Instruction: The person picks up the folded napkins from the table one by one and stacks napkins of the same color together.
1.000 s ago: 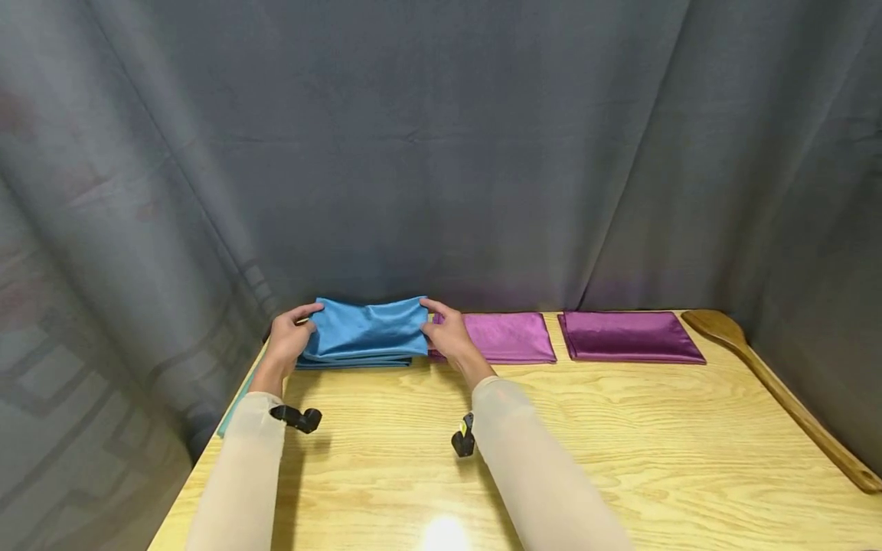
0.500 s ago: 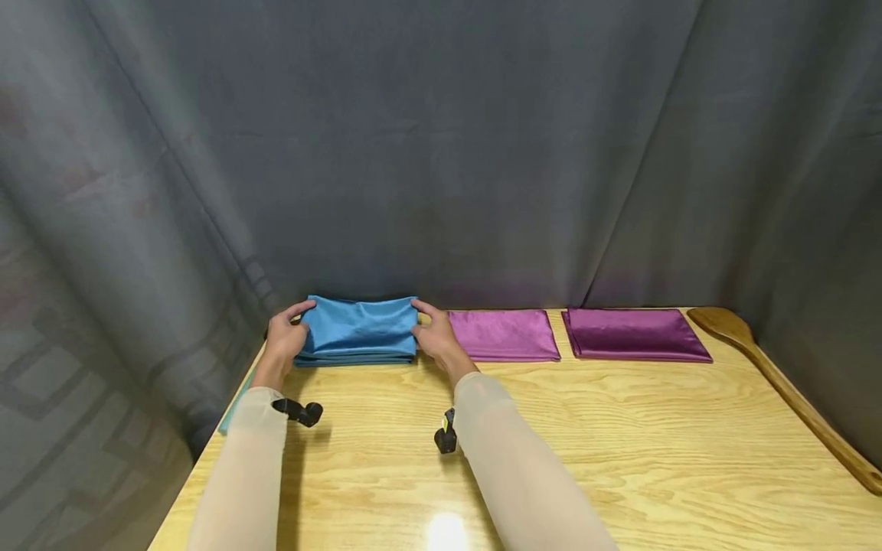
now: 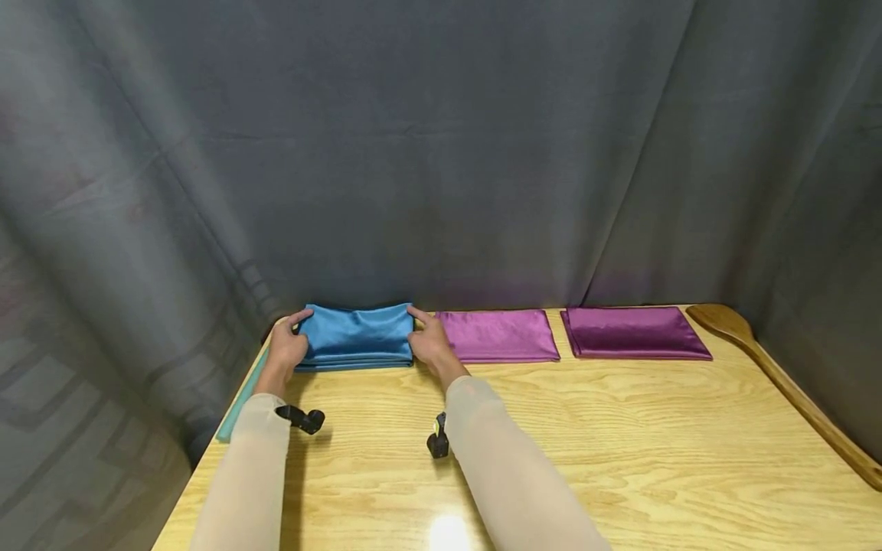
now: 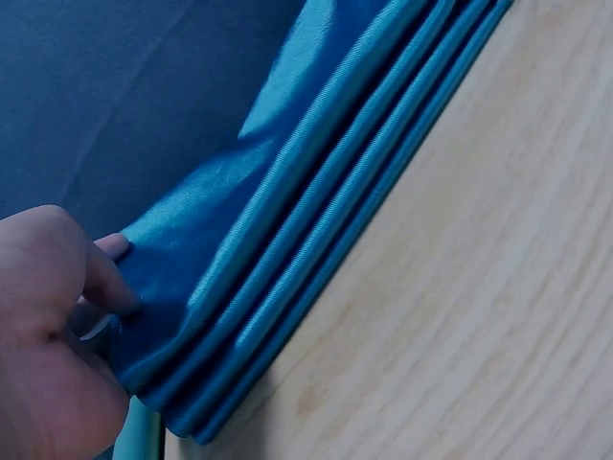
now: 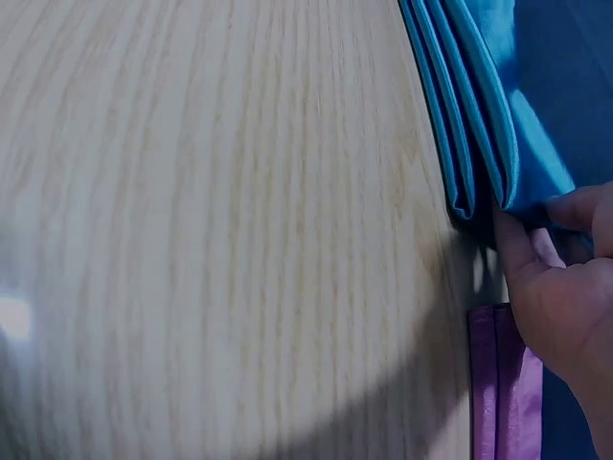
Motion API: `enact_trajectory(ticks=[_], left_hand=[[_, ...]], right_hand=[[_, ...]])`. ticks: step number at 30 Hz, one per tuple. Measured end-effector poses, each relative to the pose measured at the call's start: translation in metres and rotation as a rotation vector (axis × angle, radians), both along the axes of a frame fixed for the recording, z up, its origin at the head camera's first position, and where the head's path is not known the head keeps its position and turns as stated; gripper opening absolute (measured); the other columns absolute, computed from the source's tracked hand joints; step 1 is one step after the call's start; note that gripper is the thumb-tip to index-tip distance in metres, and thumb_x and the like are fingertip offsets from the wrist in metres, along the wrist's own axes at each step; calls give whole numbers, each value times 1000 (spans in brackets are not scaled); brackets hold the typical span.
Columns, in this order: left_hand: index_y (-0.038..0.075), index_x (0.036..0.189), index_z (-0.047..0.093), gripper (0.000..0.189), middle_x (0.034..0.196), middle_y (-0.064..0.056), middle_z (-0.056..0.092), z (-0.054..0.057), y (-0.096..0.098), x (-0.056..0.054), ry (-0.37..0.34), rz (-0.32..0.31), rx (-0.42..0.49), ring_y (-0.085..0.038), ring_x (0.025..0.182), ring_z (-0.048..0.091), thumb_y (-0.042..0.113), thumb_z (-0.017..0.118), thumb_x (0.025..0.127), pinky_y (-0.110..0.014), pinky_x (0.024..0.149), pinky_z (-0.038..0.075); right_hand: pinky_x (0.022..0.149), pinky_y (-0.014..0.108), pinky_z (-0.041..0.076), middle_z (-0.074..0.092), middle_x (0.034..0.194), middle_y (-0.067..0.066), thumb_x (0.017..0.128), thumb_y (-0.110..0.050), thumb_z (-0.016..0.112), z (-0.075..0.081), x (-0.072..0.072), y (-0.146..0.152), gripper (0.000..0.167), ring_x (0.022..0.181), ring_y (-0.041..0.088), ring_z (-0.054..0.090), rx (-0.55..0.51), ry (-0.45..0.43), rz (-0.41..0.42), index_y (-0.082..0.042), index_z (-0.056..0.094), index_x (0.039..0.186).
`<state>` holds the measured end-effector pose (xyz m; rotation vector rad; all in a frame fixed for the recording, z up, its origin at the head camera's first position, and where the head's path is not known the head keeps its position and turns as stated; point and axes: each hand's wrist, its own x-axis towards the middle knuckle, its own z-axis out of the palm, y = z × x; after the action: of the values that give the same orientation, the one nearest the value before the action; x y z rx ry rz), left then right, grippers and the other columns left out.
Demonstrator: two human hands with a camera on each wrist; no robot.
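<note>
- Biggest thing on my feed: the grey curtain (image 3: 441,153), filling the upper frame and running down both sides, loose vertical folds, the blue cloth just in front of it.
- Below it, the pale wood-grain table (image 3: 620,444), glare at bottom centre.
- Far right, a wooden spoon (image 3: 792,387), bowl near the curtain, handle slanting to the lower right.
- Now the one I care about: the blue cloth (image 3: 357,335), folded in layers, left of centre against the curtain. I'd call this step squaring it up: both ends level, back corners eased down together, front folds stacked in line.
- The dark purple cloth (image 3: 637,333) lies flat right of centre, its front edge a decent line to match.
- The light purple cloth (image 3: 503,335) sits just beside the blue one; I'd take care not to drag it.
- A teal strip (image 3: 241,402) runs along the left table edge, partly behind the sleeve.
- Left hand (image 3: 286,344) at the blue cloth's left end, right hand (image 3: 430,340) at its right.
- Right fingers (image 5: 570,206): pinching the upper fold, thumb underneath. Left fingers (image 4: 110,244): curled onto the corner, apparently pinching, thumb contact unclear. Light, even tension should avoid puckers.
</note>
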<state>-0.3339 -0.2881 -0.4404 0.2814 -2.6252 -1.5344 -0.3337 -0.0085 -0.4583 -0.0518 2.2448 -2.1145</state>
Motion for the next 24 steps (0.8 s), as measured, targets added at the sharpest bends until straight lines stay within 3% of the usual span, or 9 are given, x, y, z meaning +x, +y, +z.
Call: enact_trajectory(ticks=[3, 6, 9, 12, 15, 17, 19, 21, 24], left_hand=[[13, 158, 44, 78, 159, -23, 35, -2, -1, 1, -17, -1, -20, -8, 47, 27, -12, 33, 85, -23, 48, 30], [14, 158, 43, 79, 161, -24, 33, -3, -2, 0, -24, 0, -44, -15, 55, 33, -11, 33, 84, -25, 49, 30], [13, 158, 43, 79, 165, -23, 31, -3, -1, 0, -19, 5, -63, -25, 89, 49, -11, 33, 83, -27, 66, 35], [11, 158, 43, 80, 167, -24, 29, -5, 1, -1, -16, 14, -65, -32, 128, 40, -11, 32, 82, -34, 88, 36], [9, 158, 43, 81, 167, -25, 27, -6, 2, -2, -15, 13, -75, -34, 148, 29, -12, 31, 81, -41, 107, 33], [9, 158, 43, 81, 167, -26, 26, -6, 2, -2, -15, 6, -99, -36, 155, 24, -12, 31, 80, -44, 115, 30], [7, 158, 42, 81, 167, -28, 26, -6, 1, -2, -21, -3, -125, -40, 157, 21, -12, 32, 80, -48, 118, 29], [6, 158, 40, 80, 167, -30, 25, -5, 0, 0, -33, -14, -157, -43, 157, 19, -11, 32, 80, -51, 122, 28], [3, 159, 37, 80, 166, -32, 23, -4, -3, 1, -50, -42, -201, -45, 156, 21, -10, 33, 81, -54, 124, 28]], right_hand=[[52, 17, 31, 48, 153, 22, 84, 19, 48, -3, 2, -2, 75, 60, 8, 41, 2, -8, -2, -10, 53, 152], [54, 17, 34, 46, 157, 23, 81, 20, 48, -4, 4, -4, 76, 85, 16, 56, 9, -3, -10, -9, 52, 152], [58, 19, 36, 44, 160, 22, 81, 19, 48, -4, 5, -5, 77, 118, 25, 56, 27, -6, -11, -10, 51, 153], [65, 21, 39, 44, 160, 21, 83, 18, 48, -5, 4, -5, 77, 130, 28, 51, 50, -15, 2, -11, 49, 154], [75, 22, 41, 46, 159, 20, 84, 16, 48, -6, 4, -5, 76, 130, 23, 49, 85, -13, 7, -11, 48, 155], [79, 21, 41, 51, 155, 18, 85, 16, 48, -7, 5, -6, 75, 119, 19, 52, 115, -8, 5, -10, 47, 155], [73, 21, 39, 56, 148, 20, 86, 16, 48, -7, 5, -7, 75, 100, 18, 52, 134, -12, 15, -10, 46, 156], [69, 21, 38, 55, 144, 21, 87, 16, 49, -8, 6, -8, 74, 94, 17, 51, 146, -18, 22, -10, 45, 156], [73, 23, 44, 50, 152, 23, 88, 16, 50, -7, 8, -8, 75, 107, 21, 60, 158, -29, 40, -10, 44, 157]])
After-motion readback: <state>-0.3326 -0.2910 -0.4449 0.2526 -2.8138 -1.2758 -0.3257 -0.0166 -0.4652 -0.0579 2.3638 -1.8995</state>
